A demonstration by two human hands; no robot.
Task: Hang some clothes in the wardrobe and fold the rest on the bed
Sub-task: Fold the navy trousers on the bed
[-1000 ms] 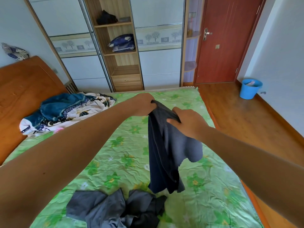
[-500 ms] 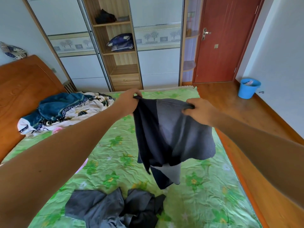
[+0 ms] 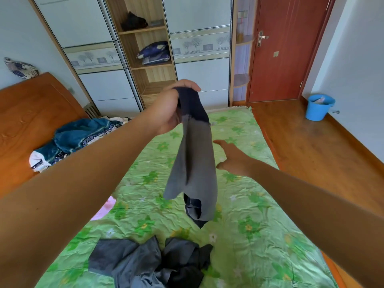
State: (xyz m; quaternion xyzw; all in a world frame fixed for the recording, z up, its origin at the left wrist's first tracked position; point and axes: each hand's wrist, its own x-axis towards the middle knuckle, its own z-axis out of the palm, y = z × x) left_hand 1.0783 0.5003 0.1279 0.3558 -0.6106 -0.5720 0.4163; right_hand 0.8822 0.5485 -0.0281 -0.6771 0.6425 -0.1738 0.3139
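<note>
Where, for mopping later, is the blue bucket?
In the head view, the blue bucket stands far right on the wooden floor, right of the red door.

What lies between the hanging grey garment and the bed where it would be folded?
Nothing visible. The garment hangs from the left hand over bare sheet; the open right hand is beside it. The dark pile lies nearer the person, a pink item off to the left.

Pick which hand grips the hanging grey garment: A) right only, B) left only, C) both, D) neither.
B: the left hand grips the top of the grey garment, while the right hand is open beside it with its fingers spread.
</note>
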